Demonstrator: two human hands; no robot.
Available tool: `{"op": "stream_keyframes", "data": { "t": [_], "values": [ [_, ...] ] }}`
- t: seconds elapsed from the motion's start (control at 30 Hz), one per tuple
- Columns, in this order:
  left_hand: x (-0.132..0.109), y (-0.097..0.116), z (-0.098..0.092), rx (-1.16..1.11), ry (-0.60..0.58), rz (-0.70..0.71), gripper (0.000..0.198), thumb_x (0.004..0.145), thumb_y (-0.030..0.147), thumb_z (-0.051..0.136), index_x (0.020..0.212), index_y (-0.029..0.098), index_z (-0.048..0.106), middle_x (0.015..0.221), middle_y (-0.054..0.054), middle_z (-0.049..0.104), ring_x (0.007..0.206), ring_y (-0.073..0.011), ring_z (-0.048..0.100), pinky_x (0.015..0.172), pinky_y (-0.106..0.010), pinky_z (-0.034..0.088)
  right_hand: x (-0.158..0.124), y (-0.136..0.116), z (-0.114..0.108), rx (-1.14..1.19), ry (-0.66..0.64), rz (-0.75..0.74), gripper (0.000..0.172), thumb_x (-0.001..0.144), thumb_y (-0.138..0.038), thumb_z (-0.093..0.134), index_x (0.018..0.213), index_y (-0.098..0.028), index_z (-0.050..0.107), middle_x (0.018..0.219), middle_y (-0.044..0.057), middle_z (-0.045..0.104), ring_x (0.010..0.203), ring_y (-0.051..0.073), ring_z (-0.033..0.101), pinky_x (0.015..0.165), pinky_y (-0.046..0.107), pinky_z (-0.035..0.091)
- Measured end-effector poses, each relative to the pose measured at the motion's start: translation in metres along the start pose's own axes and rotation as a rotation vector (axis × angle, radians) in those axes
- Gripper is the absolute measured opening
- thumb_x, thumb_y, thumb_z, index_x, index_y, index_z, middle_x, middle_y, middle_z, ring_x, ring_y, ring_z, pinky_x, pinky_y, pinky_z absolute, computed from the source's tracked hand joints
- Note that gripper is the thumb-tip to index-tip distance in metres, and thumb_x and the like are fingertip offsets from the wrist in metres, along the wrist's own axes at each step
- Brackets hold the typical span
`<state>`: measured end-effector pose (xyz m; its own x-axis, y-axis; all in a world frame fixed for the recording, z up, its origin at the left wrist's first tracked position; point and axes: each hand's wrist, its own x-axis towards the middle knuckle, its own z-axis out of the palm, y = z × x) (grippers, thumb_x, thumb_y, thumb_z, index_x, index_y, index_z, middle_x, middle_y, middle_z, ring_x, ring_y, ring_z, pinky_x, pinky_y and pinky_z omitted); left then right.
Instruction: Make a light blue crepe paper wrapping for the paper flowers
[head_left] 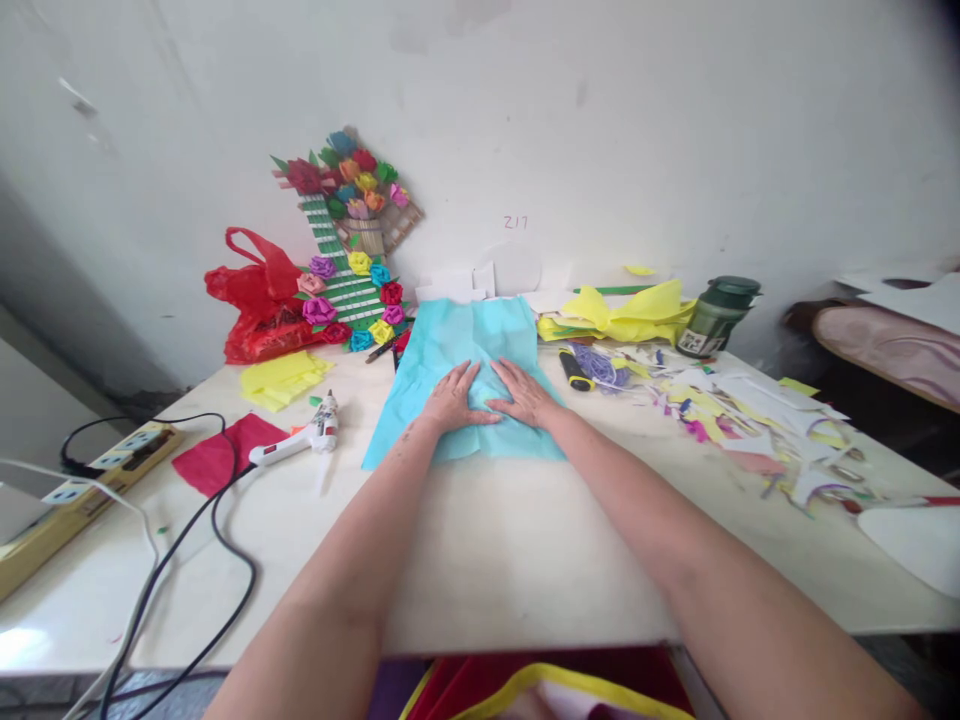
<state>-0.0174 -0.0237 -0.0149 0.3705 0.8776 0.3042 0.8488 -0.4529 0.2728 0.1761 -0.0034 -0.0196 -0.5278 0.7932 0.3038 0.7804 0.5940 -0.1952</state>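
A light blue sheet of crepe paper [480, 335] lies spread on the white table, with soft creases across it. My left hand [454, 402] rests flat on the sheet, fingers spread. Beside it, my right hand [525, 397] also presses flat on the paper, its thumb close to the left thumb. Neither hand holds anything. To the left lies a white glue gun [300, 438] with its nozzle pointing away from me. A yellow-and-black utility knife [576, 370] is just right of the sheet.
A power strip [90, 490] and cables run along the left edge, near red paper [214, 452]. Paper flowers [352, 270] and a red bag [259, 300] stand at the back. Paper scraps [735, 410], yellow crepe paper [637, 312] and a green bottle [716, 318] occupy the right.
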Motion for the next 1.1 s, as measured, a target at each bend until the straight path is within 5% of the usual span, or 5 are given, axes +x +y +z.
{"op": "stream_keyframes", "data": {
  "t": [0.37,0.5,0.6,0.8,1.1],
  "values": [
    [0.001,0.007,-0.005,-0.022,0.036,0.011,0.106,0.058,0.066,0.059,0.139,0.012,0.018,0.146,-0.015,0.017,0.134,-0.0265,0.015,0.109,-0.041,0.017,0.019,-0.032,-0.025,-0.100,0.175,-0.048,0.061,0.085,-0.054,0.032,0.135,-0.019,0.033,0.144,0.009,0.025,0.131,0.027,0.023,0.104,0.050,0.017],
    [-0.007,-0.001,-0.035,-0.007,0.067,-0.031,0.091,0.066,0.055,0.058,0.137,0.010,0.024,0.144,-0.013,0.023,0.133,-0.0261,0.019,0.108,-0.040,0.019,0.035,-0.066,-0.031,0.020,0.276,-0.152,0.048,0.090,-0.043,0.028,0.124,-0.017,0.049,0.128,0.008,0.049,0.118,0.020,0.042,0.101,0.036,0.028],
    [-0.030,-0.016,-0.073,0.018,-0.018,-0.130,0.065,0.072,0.043,0.053,0.130,0.018,0.039,0.130,-0.006,0.048,0.119,-0.0237,0.043,0.104,-0.037,0.028,0.046,-0.087,-0.024,0.104,0.306,-0.098,0.040,0.089,-0.035,0.032,0.114,-0.016,0.057,0.115,0.007,0.059,0.108,0.018,0.050,0.094,0.030,0.036],
    [-0.094,-0.058,-0.128,0.271,-0.042,-0.543,0.050,0.061,0.018,0.051,0.110,0.022,0.055,0.104,-0.005,0.064,0.101,-0.0242,0.056,0.096,-0.037,0.036,0.061,-0.143,-0.004,0.167,0.161,-0.120,0.030,0.085,-0.027,0.038,0.093,-0.020,0.066,0.093,0.004,0.068,0.085,0.017,0.060,0.077,0.026,0.043],
    [-0.150,-0.092,-0.126,0.327,0.013,-0.682,0.043,0.062,0.016,0.049,0.105,0.019,0.050,0.113,-0.009,0.057,0.110,-0.0225,0.049,0.105,-0.044,0.020,0.071,-0.240,0.032,0.160,-0.185,-0.159,0.028,0.080,-0.033,0.044,0.092,-0.020,0.066,0.091,0.008,0.069,0.084,0.021,0.063,0.066,0.026,0.045]
  ]
}}
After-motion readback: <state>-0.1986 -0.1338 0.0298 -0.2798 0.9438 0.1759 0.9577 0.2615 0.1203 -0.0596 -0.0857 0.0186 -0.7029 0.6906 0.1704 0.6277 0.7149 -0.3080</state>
